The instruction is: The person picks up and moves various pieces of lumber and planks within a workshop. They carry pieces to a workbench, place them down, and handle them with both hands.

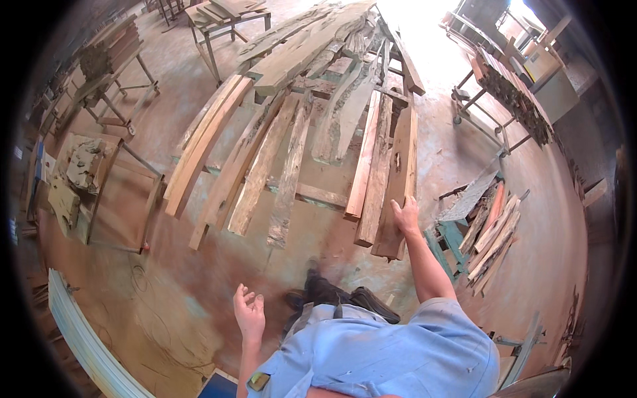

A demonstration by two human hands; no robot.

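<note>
From where I'm standing, the right hand (pixel 407 217) has its fingers hooked round the edge of a long board (pixel 398 176), near end, far right of the row of planks (pixel 267 166). Left hand's (pixel 249 314) just hanging in midair, fingers loosely curled, half open. Wood strips (pixel 492 242) lie off right.

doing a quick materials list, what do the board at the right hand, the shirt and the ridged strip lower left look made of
Board: apparently unvarnished wood, from its brown tone and dark knot-like mark. Shirt: matt cloth, given its soft creases. Strip: perhaps pale-blue painted metal, from its smooth look and long ridges; plastic is possible.
</note>
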